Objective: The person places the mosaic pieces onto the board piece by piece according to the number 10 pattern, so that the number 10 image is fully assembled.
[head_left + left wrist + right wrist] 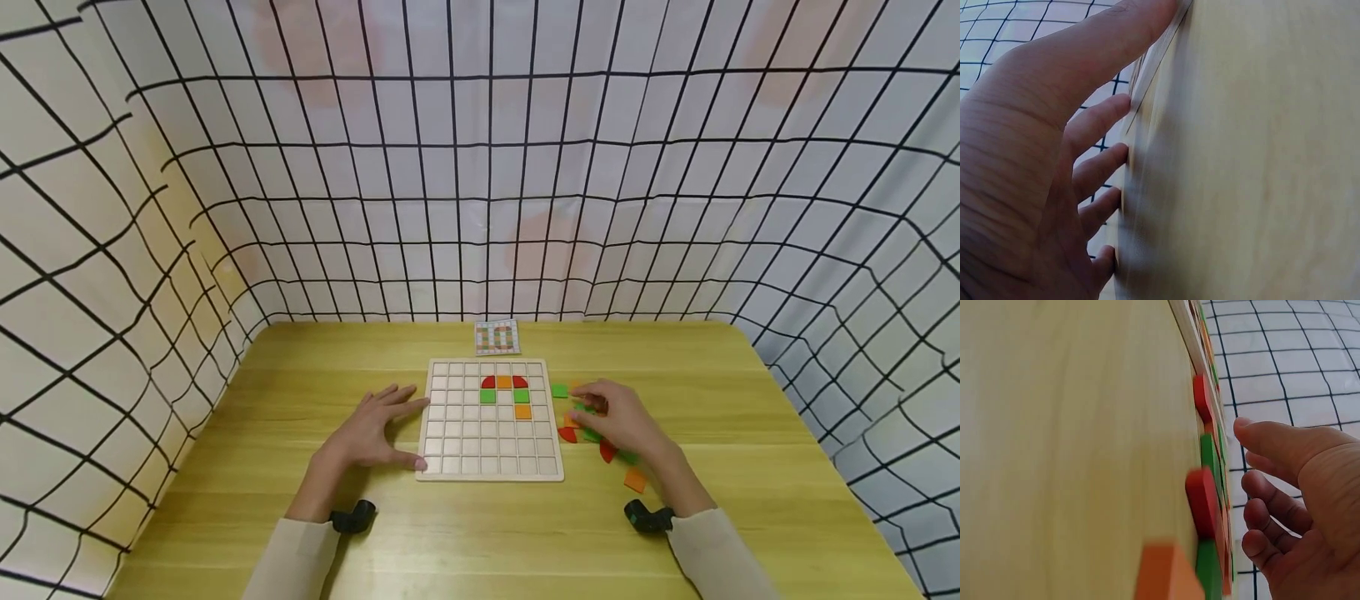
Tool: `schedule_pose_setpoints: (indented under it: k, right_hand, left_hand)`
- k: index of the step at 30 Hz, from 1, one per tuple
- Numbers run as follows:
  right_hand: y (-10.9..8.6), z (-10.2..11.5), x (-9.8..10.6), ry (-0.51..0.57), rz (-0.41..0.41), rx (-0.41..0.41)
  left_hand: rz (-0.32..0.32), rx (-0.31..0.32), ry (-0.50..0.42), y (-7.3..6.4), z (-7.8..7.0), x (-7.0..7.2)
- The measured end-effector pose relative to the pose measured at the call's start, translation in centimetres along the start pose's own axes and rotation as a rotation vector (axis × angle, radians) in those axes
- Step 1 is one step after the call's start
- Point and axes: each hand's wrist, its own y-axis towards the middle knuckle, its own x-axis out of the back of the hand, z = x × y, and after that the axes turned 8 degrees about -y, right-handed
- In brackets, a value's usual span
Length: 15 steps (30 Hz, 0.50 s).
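Note:
A white gridded board (453, 435) lies on the table, with several coloured tiles set in its upper right cells: red quarter-rounds (488, 382), orange squares (522, 412) and green squares (488, 397). My left hand (372, 432) is spread at the board's left side, thumb and index fingertip touching its edge. Over a loose pile of tiles to the right hovers my right hand (624, 418), fingers loosely bent. In the right wrist view, that hand (1300, 506) shows a gap between thumb and fingers and no tile in it, above a red tile (1202, 499) and a green tile (1208, 565).
A small printed card (497, 337) with a coloured pattern lies behind the board. One orange tile (634, 480) sits apart, nearest the front of the pile. White walls with black grid lines (487, 200) enclose the wooden table (480, 533) at the back and sides.

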Motion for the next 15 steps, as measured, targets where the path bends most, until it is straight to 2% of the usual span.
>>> schedule_pose_setpoints:
  k: [8,15]
  right_hand:
    - [-1.3,-1.6,1.3,-0.037,-0.037,0.007]
    - [-2.2,-3.1,2.2,-0.076,-0.051,-0.022]
  left_hand:
    - [-0.003,-0.01,0.003,-0.1,0.2,-0.1]
    - [-0.008,-0.011,0.001,0.0,0.1,-0.1]
